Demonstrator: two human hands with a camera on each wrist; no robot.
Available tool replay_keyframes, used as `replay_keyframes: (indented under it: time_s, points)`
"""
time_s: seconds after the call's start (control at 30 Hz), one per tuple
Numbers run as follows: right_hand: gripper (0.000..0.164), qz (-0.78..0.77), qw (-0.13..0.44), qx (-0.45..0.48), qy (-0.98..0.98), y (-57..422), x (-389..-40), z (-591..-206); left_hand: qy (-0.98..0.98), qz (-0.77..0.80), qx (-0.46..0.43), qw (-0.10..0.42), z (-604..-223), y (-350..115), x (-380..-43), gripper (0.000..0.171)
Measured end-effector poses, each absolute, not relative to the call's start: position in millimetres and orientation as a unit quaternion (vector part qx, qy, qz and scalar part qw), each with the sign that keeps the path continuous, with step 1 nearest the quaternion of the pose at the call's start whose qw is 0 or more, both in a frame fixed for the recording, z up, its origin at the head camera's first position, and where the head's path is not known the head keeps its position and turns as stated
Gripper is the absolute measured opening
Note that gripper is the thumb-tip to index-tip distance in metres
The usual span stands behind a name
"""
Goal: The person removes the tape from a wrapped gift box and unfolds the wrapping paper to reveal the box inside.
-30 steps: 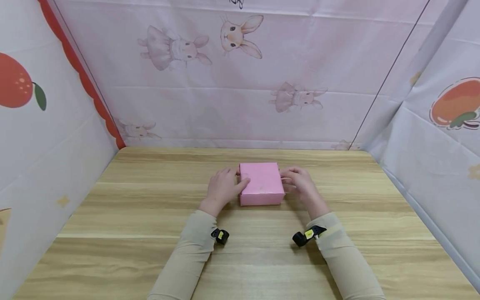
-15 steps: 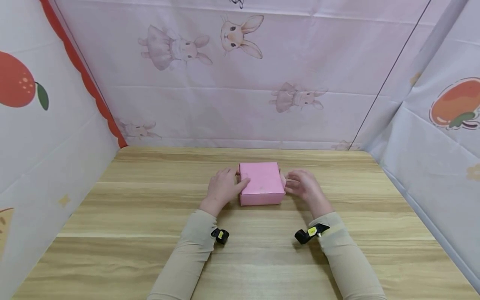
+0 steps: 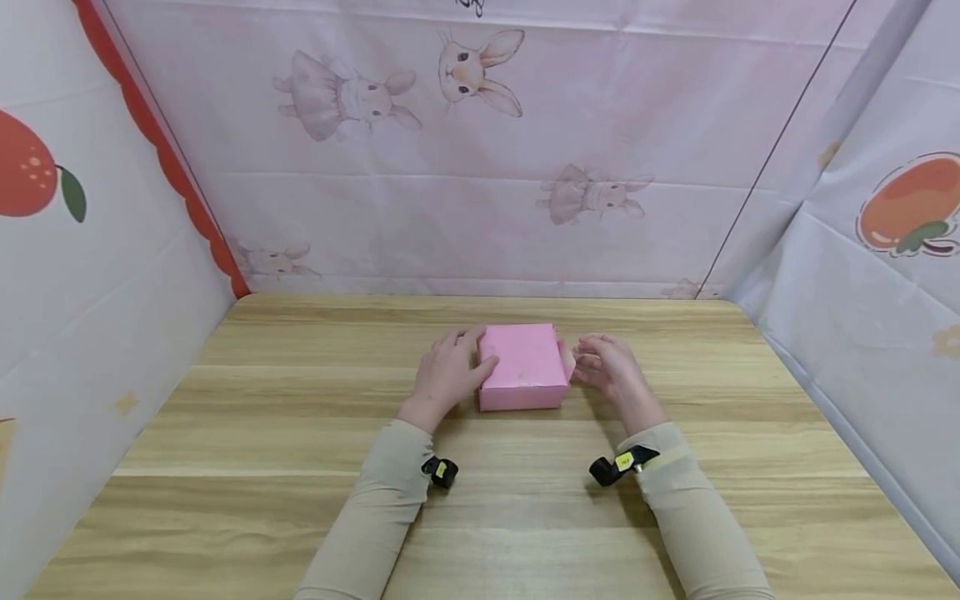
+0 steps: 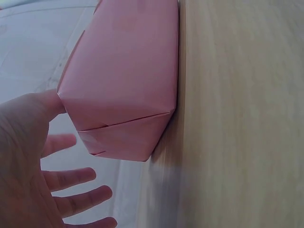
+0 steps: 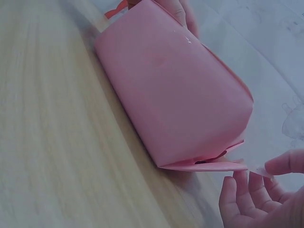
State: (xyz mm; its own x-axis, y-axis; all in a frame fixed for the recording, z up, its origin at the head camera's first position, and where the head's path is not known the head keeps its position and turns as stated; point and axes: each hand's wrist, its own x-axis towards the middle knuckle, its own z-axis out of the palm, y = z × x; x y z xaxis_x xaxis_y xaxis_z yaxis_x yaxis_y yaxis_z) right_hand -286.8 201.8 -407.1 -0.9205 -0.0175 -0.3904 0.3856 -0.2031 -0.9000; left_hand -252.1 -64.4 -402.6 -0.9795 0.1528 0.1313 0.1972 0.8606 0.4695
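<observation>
A box wrapped in pink paper (image 3: 522,357) lies on the wooden table. My left hand (image 3: 447,372) is at its left end, the thumb touching the top edge; in the left wrist view the fingers (image 4: 71,180) are spread, apart from the folded end. At the other end, the pink paper flap (image 5: 204,167) stands out from the box, leaving a dark gap. My right hand (image 5: 266,199) pinches a small translucent strip, like clear tape (image 5: 261,172), at the flap's tip between thumb and fingers. The box's inside is hidden.
The wooden table (image 3: 510,517) extends around the box. A pink rabbit-print cloth (image 3: 450,225) hangs behind it, with fruit-print cloths at the left (image 3: 112,292) and right (image 3: 862,317). Both wrists wear black cameras (image 3: 615,468).
My right hand has drawn slightly right, away from the box, and the end flap has swung outward with it. A left finger has lifted to the box's top edge. The box has stayed in place.
</observation>
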Motion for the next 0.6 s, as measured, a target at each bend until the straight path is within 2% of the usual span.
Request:
replay_keyframes:
  time_s: [0.17,0.6]
  points:
    - [0.016,-0.760,0.130,0.147,0.620,201.8,-286.8,-407.3,-0.963,-0.251,-0.094,0.041,-403.7,-64.2,-252.6,0.058]
    - [0.008,-0.774,0.103,0.144,0.608,200.5,-284.6,-403.3,-0.964,-0.247,-0.096,0.037,-404.0,-64.3,-252.2,0.058]
